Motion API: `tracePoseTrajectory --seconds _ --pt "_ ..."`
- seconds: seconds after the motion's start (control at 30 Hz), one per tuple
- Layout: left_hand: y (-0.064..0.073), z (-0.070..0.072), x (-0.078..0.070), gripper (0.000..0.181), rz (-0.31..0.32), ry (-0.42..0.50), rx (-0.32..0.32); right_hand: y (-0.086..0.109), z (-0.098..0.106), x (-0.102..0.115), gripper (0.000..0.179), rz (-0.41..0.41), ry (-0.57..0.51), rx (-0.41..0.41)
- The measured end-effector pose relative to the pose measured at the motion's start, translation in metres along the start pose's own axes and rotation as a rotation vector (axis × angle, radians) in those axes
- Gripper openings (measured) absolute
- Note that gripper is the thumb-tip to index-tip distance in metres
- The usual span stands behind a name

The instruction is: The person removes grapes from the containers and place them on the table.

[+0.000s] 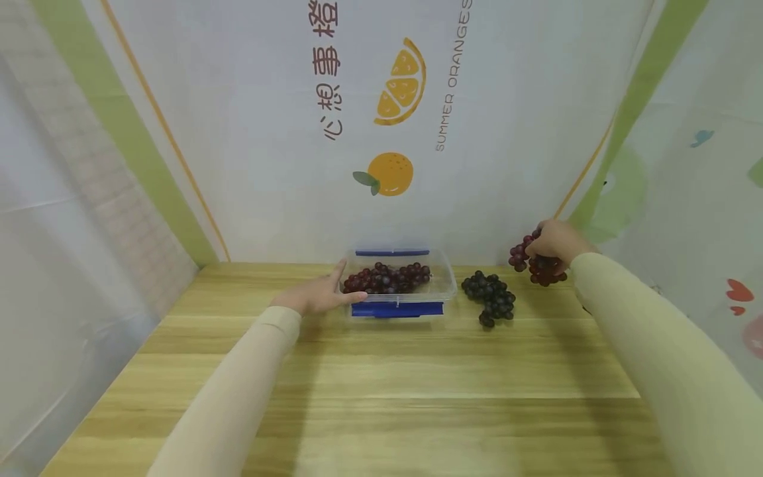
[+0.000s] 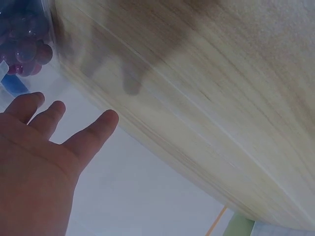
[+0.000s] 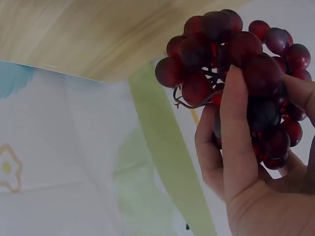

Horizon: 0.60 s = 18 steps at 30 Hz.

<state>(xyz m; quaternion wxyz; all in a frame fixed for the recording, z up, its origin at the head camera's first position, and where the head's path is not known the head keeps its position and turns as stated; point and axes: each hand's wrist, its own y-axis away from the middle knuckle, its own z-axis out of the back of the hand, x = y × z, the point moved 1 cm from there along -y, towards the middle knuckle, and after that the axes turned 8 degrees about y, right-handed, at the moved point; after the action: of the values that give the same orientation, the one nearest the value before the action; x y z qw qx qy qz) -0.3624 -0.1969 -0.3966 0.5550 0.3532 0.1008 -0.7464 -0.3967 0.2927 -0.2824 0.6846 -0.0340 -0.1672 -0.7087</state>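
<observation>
A clear plastic box (image 1: 444,281) with blue side latches stands at the back of the table, and a bunch of dark red grapes (image 1: 387,278) lies in it. My left hand (image 1: 322,293) is at the box's left end, its thumb along the front rim. Its fingers look spread and fairly straight in the left wrist view. At the right, my right hand (image 1: 556,240) grips another bunch of red grapes (image 3: 261,64) above the table, fingers and thumb curled round it. Between the box and that hand lies a bunch of black grapes (image 1: 490,296) on the wood.
The wooden table (image 1: 381,377) runs back to a white printed cloth (image 1: 268,132) hanging upright behind it. More cloth hangs at the left and right sides. A blue latch (image 1: 396,309) sticks out from the box's front.
</observation>
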Motion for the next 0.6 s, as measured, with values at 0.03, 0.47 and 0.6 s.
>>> tracePoseTrajectory --seconds 0.03,0.47,0.6 --pt "0.0 0.0 -0.001 0.122 0.0 -0.001 0.002 0.0 -0.002 -0.002 0.061 0.0 0.01 -0.002" --pt "0.001 0.0 -0.002 0.124 0.016 -0.004 0.003 0.003 -0.025 -0.018 0.037 -0.059 0.106 0.056" --pt "0.0 0.0 0.0 0.126 0.016 0.001 0.005 0.006 -0.029 -0.018 0.03 -0.084 0.1 0.098"
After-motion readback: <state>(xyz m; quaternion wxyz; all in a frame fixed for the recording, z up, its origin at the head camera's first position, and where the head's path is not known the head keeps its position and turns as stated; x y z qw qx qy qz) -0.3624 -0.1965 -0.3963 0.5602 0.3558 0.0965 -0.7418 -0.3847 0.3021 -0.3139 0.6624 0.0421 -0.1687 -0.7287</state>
